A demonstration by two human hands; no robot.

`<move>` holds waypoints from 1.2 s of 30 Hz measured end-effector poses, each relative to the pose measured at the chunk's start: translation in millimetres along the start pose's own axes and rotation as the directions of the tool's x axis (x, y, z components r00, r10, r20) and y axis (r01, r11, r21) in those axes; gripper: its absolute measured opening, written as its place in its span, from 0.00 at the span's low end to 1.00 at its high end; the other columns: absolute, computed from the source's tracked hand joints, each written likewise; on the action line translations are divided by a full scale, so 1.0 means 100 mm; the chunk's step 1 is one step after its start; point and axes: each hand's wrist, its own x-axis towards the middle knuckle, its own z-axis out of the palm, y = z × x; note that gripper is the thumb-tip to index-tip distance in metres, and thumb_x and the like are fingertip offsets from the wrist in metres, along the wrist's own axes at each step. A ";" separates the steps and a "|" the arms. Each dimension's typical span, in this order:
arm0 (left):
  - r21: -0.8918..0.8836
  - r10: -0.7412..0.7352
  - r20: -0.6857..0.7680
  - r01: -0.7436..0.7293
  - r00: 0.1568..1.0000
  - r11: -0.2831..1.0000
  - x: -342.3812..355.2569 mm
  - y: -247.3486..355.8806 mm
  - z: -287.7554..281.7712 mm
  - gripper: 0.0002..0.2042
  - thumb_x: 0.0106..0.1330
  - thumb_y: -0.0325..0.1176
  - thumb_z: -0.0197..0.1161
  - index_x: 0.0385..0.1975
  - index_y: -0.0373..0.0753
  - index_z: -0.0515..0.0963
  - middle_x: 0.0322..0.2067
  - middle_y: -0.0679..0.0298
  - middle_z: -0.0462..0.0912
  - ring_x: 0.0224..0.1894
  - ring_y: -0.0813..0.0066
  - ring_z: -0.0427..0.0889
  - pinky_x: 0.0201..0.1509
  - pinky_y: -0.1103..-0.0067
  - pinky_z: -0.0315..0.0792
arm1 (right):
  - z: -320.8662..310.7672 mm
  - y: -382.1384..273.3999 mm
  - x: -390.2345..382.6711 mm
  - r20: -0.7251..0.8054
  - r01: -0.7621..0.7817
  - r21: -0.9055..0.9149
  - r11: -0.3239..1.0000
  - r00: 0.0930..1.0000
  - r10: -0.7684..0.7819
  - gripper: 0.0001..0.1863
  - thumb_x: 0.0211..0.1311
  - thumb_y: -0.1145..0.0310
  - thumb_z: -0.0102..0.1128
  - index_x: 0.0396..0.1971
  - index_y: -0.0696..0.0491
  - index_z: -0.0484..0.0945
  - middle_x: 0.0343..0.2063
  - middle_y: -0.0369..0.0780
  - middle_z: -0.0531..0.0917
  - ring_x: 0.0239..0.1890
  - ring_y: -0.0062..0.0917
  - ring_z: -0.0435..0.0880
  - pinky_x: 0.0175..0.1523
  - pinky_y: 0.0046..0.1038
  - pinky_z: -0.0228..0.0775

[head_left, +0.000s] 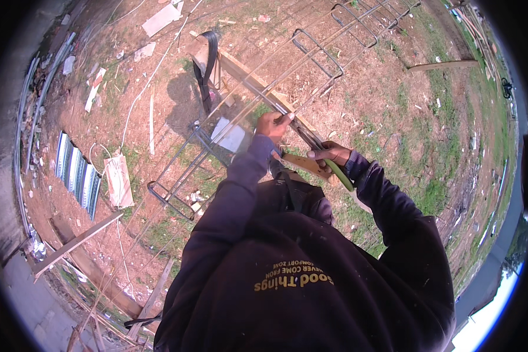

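Note:
A cage of long thin steel rods (253, 107) with rectangular wire stirrups (320, 54) runs diagonally in front of me. My left hand (273, 126) is closed at the rods, its thumb and fingers pressed together near the end of a narrow dark metal piece (306, 134); what exactly it pinches is hidden. To its right and nearer, my right hand (335, 154) is wrapped round a tool with a curved green handle (341, 176). The tool's head cannot be made out. Beneath both hands lies a wooden beam (240, 71).
A black strap (207, 67) hangs over the beam's far end. At left, a corrugated metal sheet (76, 173) and a pale board (118, 182) lie on littered ground. A timber plank (79, 243) and long pipes (48, 91) are further left; another plank (443, 66) lies far right.

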 end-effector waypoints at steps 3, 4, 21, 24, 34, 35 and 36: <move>0.021 0.051 -0.029 -0.050 0.998 0.999 0.00 0.08 -0.04 0.19 0.65 0.44 0.66 0.20 0.33 0.81 0.13 0.59 0.77 0.17 0.72 0.73 0.27 0.72 0.68 | -0.09 0.07 -0.06 -0.094 0.170 -0.239 0.956 0.976 -0.197 0.23 0.54 0.55 0.68 0.42 0.56 0.73 0.22 0.39 0.78 0.20 0.28 0.80 0.28 0.28 0.74; 0.035 0.060 -0.027 -0.059 0.998 0.998 -0.01 0.11 -0.04 0.19 0.64 0.44 0.66 0.20 0.33 0.81 0.13 0.59 0.76 0.17 0.71 0.73 0.27 0.72 0.68 | -0.09 0.12 -0.09 -0.177 0.198 -0.318 0.927 0.948 -0.263 0.23 0.54 0.55 0.66 0.43 0.56 0.73 0.23 0.40 0.78 0.22 0.30 0.81 0.29 0.30 0.75; 0.053 -0.189 0.040 0.187 0.981 0.981 -0.06 0.39 -0.16 0.23 0.62 0.53 0.66 0.33 0.34 0.84 0.32 0.46 0.85 0.36 0.50 0.84 0.43 0.66 0.75 | -0.32 -0.14 -0.09 0.170 -0.014 0.056 0.998 0.985 0.004 0.30 0.67 0.69 0.56 0.66 0.56 0.58 0.43 0.52 0.84 0.40 0.36 0.88 0.42 0.38 0.86; 0.012 -0.128 0.052 0.128 0.990 0.992 -0.06 0.38 -0.15 0.22 0.63 0.51 0.65 0.32 0.33 0.84 0.29 0.47 0.84 0.34 0.51 0.84 0.41 0.66 0.75 | -0.33 -0.25 -0.06 0.158 -0.066 -0.039 0.997 0.985 0.071 0.28 0.69 0.69 0.52 0.66 0.56 0.58 0.37 0.46 0.84 0.34 0.32 0.88 0.37 0.35 0.86; 0.007 0.041 -0.027 -0.041 0.999 0.999 -0.02 0.12 -0.05 0.18 0.65 0.45 0.65 0.28 0.32 0.82 0.19 0.51 0.80 0.22 0.65 0.80 0.31 0.70 0.72 | 0.44 0.43 0.39 -0.331 0.178 -0.035 0.983 0.926 -0.179 0.21 0.69 0.53 0.58 0.34 0.59 0.74 0.16 0.40 0.78 0.15 0.25 0.80 0.19 0.30 0.73; 0.017 0.107 -0.040 -0.106 0.993 0.994 -0.01 0.09 -0.03 0.18 0.66 0.44 0.65 0.27 0.32 0.82 0.17 0.53 0.79 0.21 0.67 0.80 0.30 0.70 0.72 | 0.44 0.50 0.42 -0.337 0.224 -0.093 0.970 0.910 -0.242 0.21 0.68 0.53 0.59 0.34 0.59 0.74 0.16 0.40 0.79 0.15 0.25 0.80 0.20 0.29 0.73; 0.037 0.084 -0.042 -0.082 0.996 0.996 -0.01 0.07 -0.02 0.18 0.66 0.44 0.65 0.27 0.32 0.81 0.17 0.54 0.79 0.21 0.68 0.79 0.30 0.70 0.72 | 0.42 0.56 0.42 -0.333 0.247 -0.149 0.957 0.899 -0.284 0.21 0.67 0.53 0.61 0.34 0.59 0.75 0.16 0.40 0.79 0.15 0.24 0.80 0.20 0.28 0.73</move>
